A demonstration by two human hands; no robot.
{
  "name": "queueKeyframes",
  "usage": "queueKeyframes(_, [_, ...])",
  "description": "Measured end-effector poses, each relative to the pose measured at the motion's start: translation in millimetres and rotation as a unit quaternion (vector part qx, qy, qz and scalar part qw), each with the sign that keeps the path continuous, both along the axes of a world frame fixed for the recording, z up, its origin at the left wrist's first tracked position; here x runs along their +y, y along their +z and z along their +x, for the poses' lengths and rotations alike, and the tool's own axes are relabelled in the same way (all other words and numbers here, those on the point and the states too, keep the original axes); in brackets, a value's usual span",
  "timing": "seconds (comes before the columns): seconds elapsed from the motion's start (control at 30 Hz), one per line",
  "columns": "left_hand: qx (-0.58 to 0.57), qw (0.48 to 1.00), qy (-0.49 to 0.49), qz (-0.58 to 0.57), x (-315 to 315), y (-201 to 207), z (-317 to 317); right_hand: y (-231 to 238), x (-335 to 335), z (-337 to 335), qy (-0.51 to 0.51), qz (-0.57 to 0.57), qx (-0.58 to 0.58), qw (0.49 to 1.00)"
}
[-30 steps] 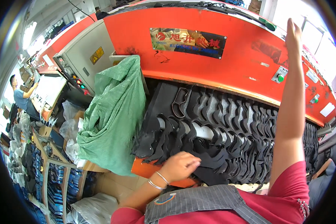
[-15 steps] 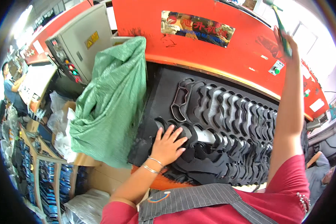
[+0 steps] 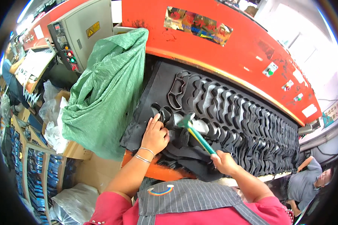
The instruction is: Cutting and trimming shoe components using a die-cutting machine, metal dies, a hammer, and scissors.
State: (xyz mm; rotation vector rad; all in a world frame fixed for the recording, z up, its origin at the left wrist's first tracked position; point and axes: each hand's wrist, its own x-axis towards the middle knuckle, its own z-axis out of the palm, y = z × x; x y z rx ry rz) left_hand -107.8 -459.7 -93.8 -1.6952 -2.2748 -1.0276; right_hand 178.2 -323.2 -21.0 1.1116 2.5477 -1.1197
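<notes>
My right hand (image 3: 225, 164) is wrapped round the green-and-yellow handle of a hammer (image 3: 202, 139). The blurred hammer head is low over curved black cut pieces (image 3: 202, 126) on the bench. To its left, my left hand (image 3: 154, 135) rests on the black material with fingers partly bent and somewhat apart. Its fingertips touch the edge of a curved piece (image 3: 165, 114); I see nothing gripped there. Farther back, a narrow wavy-edged metal cutting die (image 3: 175, 91) lies on the black sheet (image 3: 154, 84), at the left end of rows of wavy cutouts.
A red machine beam (image 3: 244, 48) with green buttons spans behind the bench. Green woven sheeting (image 3: 105, 93) hangs at the left, before a grey control cabinet (image 3: 82, 35). Shelves of blue items (image 3: 35, 180) stand lower left. A person (image 3: 306, 180) sits at right; another works far left.
The hammer has swung down from high at the upper right to the black pieces. My left hand's spread fingers have drawn together and bent. The view has shifted slightly.
</notes>
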Motion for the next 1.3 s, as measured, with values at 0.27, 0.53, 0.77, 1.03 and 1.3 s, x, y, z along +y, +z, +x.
queueKeyframes(0.27, [0.001,1.000,0.010,0.003,-3.1,-4.6,-5.6,85.5,-10.9,-67.8,0.000,-0.045,0.804,0.592])
queueKeyframes(0.53, [-0.011,1.000,0.008,0.018,-3.0,-7.7,-7.7,32.0,14.1,-28.8,-0.112,-0.090,0.111,0.983])
queueKeyframes(0.77, [-0.018,0.999,-0.001,0.034,3.2,0.7,-5.7,3.6,22.8,-24.8,0.036,0.151,0.528,0.835])
queueKeyframes(1.03, [-0.017,0.999,0.023,0.014,-6.9,-11.1,-8.8,67.5,7.3,-40.8,-0.105,-0.102,0.257,0.955])
queueKeyframes(1.3, [-0.016,1.000,0.006,0.018,6.0,-8.0,-4.5,-23.1,16.0,-3.9,0.014,0.203,0.020,0.979])
